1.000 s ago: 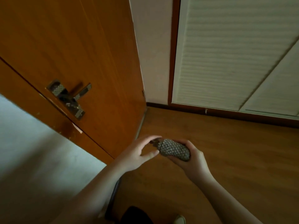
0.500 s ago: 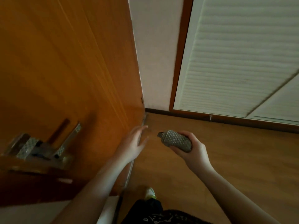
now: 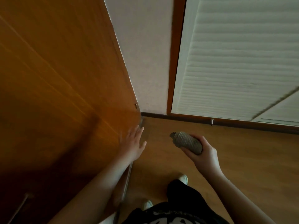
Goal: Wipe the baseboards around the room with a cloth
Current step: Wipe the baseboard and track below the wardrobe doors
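My right hand (image 3: pixel 201 153) grips a rolled grey textured cloth (image 3: pixel 187 142) above the wooden floor, a little right of centre. My left hand (image 3: pixel 133 143) is flat, fingers straight, against the lower edge of the orange-brown wooden door (image 3: pixel 56 78) on the left. A dark brown baseboard (image 3: pixel 155 115) runs along the foot of the pale wall in the corner ahead and continues to the right under the white louvred doors (image 3: pixel 234 62). The cloth is well short of the baseboard.
The wooden floor (image 3: pixel 242 159) spreads to the right. A small door stop (image 3: pixel 212 121) sticks out near the base of the louvred doors. My legs and white shoes (image 3: pixel 183 179) are at the bottom of the view.
The door has swung so its handle has left the view. My left hand went from the cloth to the door's lower edge. The view has closed in on the corner.
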`<state>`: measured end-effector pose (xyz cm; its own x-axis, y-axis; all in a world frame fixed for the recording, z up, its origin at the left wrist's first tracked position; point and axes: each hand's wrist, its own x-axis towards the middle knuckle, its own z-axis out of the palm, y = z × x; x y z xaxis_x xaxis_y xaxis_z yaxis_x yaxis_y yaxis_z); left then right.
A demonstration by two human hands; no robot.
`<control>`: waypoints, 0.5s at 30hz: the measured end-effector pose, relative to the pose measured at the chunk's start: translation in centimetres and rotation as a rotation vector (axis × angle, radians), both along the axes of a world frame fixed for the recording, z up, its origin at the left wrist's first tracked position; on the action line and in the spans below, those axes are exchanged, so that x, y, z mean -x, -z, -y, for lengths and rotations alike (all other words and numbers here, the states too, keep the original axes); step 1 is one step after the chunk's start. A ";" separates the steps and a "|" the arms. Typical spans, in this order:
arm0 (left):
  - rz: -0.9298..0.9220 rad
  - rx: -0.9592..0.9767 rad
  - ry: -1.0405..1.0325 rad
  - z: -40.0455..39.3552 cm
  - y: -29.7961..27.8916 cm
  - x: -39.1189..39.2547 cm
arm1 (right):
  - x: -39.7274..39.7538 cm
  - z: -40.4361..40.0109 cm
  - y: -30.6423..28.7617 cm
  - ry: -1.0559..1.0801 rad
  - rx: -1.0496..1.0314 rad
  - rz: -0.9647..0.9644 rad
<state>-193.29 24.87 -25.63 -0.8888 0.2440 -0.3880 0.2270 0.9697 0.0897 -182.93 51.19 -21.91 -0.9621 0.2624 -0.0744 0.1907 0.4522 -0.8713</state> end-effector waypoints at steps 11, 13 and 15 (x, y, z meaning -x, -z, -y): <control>0.063 0.087 -0.007 -1.7 2.3 7.0 | 12.1 -3.3 2.8 -0.122 -0.039 0.024; 0.134 0.093 0.014 -1.6 3.3 8.2 | 13.3 -3.1 3.4 -0.100 -0.045 0.025; 0.172 0.093 0.038 -1.4 4.5 9.8 | 14.4 -2.6 4.0 -0.074 -0.059 0.035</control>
